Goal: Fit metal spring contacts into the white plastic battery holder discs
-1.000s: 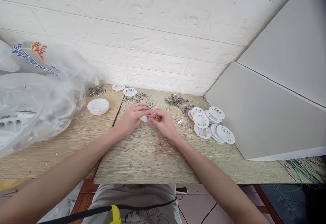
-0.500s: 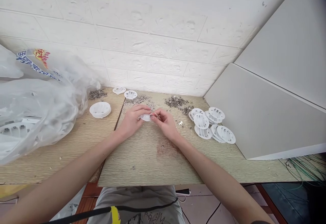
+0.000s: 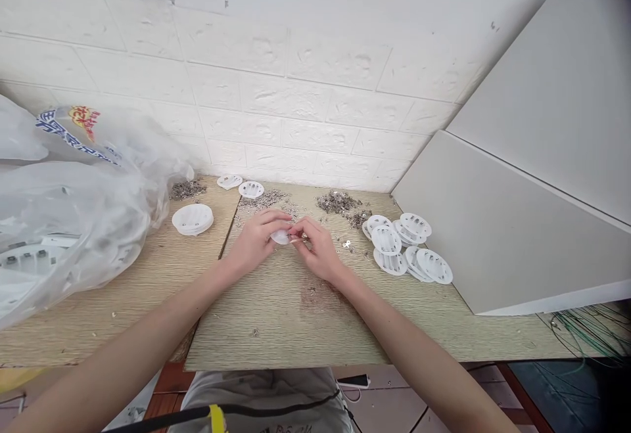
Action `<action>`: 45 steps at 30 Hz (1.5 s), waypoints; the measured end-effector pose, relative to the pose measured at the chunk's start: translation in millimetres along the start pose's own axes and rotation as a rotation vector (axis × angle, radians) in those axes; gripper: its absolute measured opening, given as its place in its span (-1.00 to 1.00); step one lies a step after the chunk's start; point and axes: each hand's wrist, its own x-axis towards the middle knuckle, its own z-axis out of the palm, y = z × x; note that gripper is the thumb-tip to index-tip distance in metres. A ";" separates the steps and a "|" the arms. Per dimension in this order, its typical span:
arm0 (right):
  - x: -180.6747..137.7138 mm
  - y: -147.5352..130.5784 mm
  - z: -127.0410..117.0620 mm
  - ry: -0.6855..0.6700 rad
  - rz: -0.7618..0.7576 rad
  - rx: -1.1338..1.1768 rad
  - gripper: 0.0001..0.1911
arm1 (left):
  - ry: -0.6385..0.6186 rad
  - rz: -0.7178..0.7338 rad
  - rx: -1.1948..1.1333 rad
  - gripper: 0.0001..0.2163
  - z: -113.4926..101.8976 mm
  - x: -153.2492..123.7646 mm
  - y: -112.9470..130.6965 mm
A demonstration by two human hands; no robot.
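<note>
- The left hand [image 3: 257,241] curls its fingers around a small white plastic disc [image 3: 280,237], clamping it just above the wooden board [image 3: 286,315].
- The right hand [image 3: 315,248] meets it from the right, fingertips pinched together at the disc's edge; whether they grip something tiny cannot be told.
- Both forearms angle inward from the near edge, wrists low.
- Loose metal bits [image 3: 339,202] lie beyond the hands; a pile of white discs [image 3: 405,244] sits to the right, a plastic bag [image 3: 69,203] far left.

Left hand [image 3: 254,244] and right hand [image 3: 318,250] meeting over pale wood-grain table [image 3: 276,315], both closed on small round white plastic disc [image 3: 281,237]. Heap of similar white discs [image 3: 407,244] to the right; crumpled clear plastic bag [image 3: 69,203] at left.
</note>
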 end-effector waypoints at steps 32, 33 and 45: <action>3.8 -7.7 -5.4 0.115 -0.008 -0.007 -0.88 | -0.085 -0.341 -0.103 -0.83 -2.9 2.3 8.8; 3.7 -7.6 -5.8 0.143 -0.015 -0.018 -0.89 | -0.095 -0.373 -0.122 -0.83 -2.9 3.1 10.8; 2.0 2.8 -0.9 0.223 -0.028 -0.079 -0.90 | -0.105 -0.735 -0.720 -0.65 8.8 4.5 21.0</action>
